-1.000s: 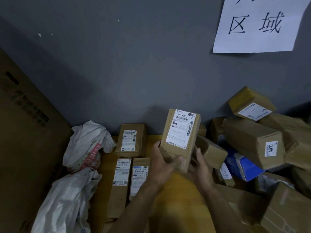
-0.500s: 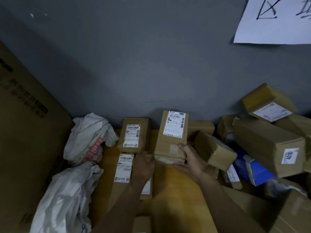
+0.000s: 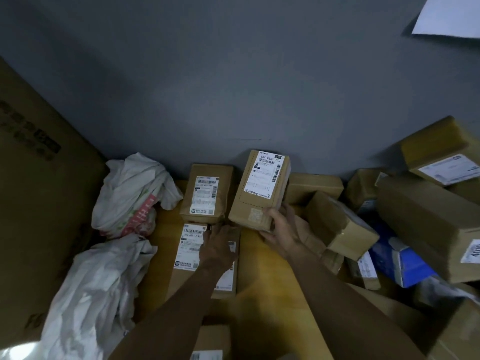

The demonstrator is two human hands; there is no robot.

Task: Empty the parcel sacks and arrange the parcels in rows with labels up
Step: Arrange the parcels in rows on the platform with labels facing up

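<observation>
My right hand (image 3: 281,229) grips the near end of a brown parcel (image 3: 255,201) whose white label faces up; its far end reaches the grey wall. Beside it on the left lies another label-up parcel (image 3: 207,193). My left hand (image 3: 219,246) rests flat, fingers spread, on two narrow label-up parcels (image 3: 191,245) in the row nearer to me. Two crumpled white sacks (image 3: 132,193) (image 3: 93,289) lie at the left. A loose heap of brown parcels (image 3: 426,219) fills the right side.
A big cardboard carton (image 3: 39,203) stands along the left. A blue box (image 3: 405,263) sits low in the heap. The yellow-brown tabletop (image 3: 262,281) shows between my arms. A white paper sheet (image 3: 452,16) hangs on the wall, top right.
The parcel held upright in both hands has been laid down against the wall beside the other one. My left hand let go of it and moved onto the nearer row.
</observation>
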